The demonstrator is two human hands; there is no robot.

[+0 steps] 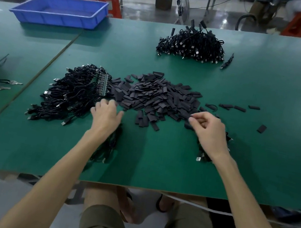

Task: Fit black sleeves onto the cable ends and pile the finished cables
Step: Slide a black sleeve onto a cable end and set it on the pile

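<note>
A heap of flat black sleeves (158, 99) lies in the middle of the green table (156, 167). To its left is a tangled pile of black cables (64, 96) with small green boards on their ends. My left hand (106, 115) lies flat at that pile's right edge, fingertips touching the cables, and a loose cable (108, 146) runs under its wrist. My right hand (209, 132) pinches one black sleeve (188, 117) at the heap's right edge. A few cables (203, 157) lie under its wrist. Farther back sits a pile of sleeved cables (192, 44).
A blue plastic tray (61, 10) stands at the far left on the adjoining table. Metal pliers (8, 84) on a cord lie at the left. Stray sleeves (235, 107) are scattered to the right of the heap. Stools, a fan and boxes stand beyond the table.
</note>
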